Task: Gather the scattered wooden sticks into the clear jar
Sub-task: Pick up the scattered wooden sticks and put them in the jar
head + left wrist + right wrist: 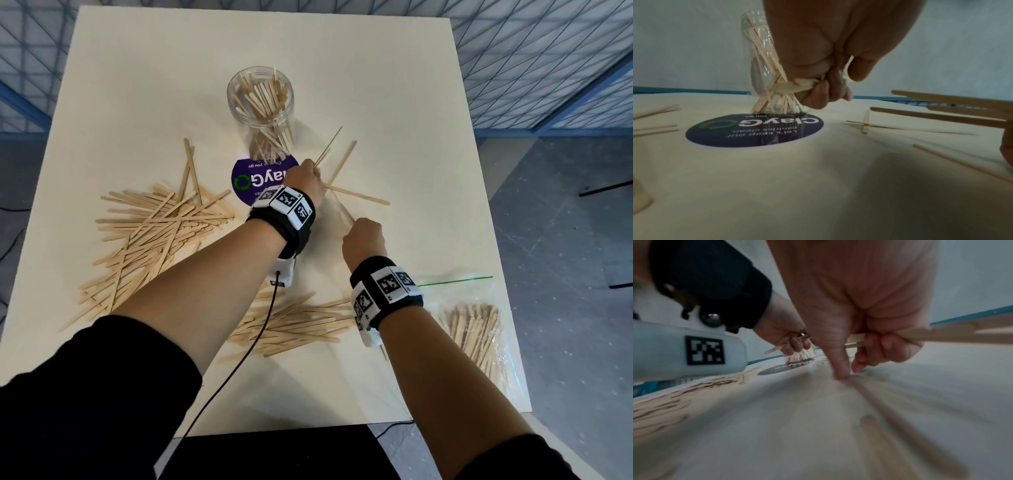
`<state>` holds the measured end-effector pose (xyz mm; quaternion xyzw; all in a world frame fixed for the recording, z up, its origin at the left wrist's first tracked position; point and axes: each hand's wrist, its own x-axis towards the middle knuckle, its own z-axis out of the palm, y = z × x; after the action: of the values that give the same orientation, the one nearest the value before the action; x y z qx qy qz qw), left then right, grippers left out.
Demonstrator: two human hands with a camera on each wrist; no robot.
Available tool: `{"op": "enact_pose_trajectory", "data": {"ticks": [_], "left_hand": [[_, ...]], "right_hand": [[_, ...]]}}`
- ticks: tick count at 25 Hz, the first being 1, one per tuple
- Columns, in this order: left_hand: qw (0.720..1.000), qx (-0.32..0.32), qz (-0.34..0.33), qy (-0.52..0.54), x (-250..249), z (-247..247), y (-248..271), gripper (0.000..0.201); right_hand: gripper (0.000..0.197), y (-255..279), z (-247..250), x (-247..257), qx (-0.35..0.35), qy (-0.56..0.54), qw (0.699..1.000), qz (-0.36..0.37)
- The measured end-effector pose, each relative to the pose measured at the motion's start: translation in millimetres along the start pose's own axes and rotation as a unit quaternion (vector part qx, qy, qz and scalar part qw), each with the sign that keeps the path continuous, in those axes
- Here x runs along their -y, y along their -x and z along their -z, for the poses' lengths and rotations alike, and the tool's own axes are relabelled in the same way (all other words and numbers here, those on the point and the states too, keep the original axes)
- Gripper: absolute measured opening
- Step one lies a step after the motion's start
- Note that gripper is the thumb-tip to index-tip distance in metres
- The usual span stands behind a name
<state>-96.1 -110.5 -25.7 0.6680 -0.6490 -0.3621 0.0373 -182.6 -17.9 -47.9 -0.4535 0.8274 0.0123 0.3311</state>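
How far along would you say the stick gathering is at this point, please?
Partly done. The clear jar already holds many sticks. The left hand and right hand each hold a few more in their grip. Left: the big left pile, the near pile and two loose sticks.

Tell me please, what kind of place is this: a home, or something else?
Probably a recording or lab space, not a home. A plain white table stands before blue-framed mesh panels, and both wrists wear bands with printed marker tags and a wrist camera with cable.
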Motion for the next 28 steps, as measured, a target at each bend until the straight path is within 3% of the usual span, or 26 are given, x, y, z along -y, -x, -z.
{"op": "enact_pose_trajectory", "data": {"ticks": [6, 10, 14, 20, 24, 28], "left_hand": [[0.999, 0.028, 0.034, 0.021, 3.2, -0.4, -5.9, 0.033], [0.998, -0.018, 0.023, 0.055, 6.8, -0.3, -10.2, 0.034], [0.998, -0.005, 0.042, 0.045, 2.4, 1.9, -15.8, 0.034], [1.0, -0.018, 0.003, 0.006, -8.6, -19.0, -18.7, 0.03], [0.999, -0.032, 0.012, 0.02, -9.2, -26.1, -20.5, 0.032], [0.998, -0.053, 0.022, 0.02, -12.1, -25.6, -23.8, 0.028]], "right_hand": [[0.027, -5.3, -1.2, 6.8, -0.021, 0.043, 0.999, 0.021], [0.03, -9.5, 4.8, 6.4, -0.057, 0.026, 0.998, -0.008], [0.029, -15.7, 30.4, 3.9, -0.112, 0.003, 0.994, -0.008], [0.027, -40.8, 48.4, 3.2, -0.041, -0.101, 0.994, 0.017], [0.027, -54.2, 41.0, -4.3, -0.038, -0.018, 0.998, 0.055], [0.023, -56.5, 41.3, -6.4, -0.051, 0.029, 0.997, 0.041]]}}
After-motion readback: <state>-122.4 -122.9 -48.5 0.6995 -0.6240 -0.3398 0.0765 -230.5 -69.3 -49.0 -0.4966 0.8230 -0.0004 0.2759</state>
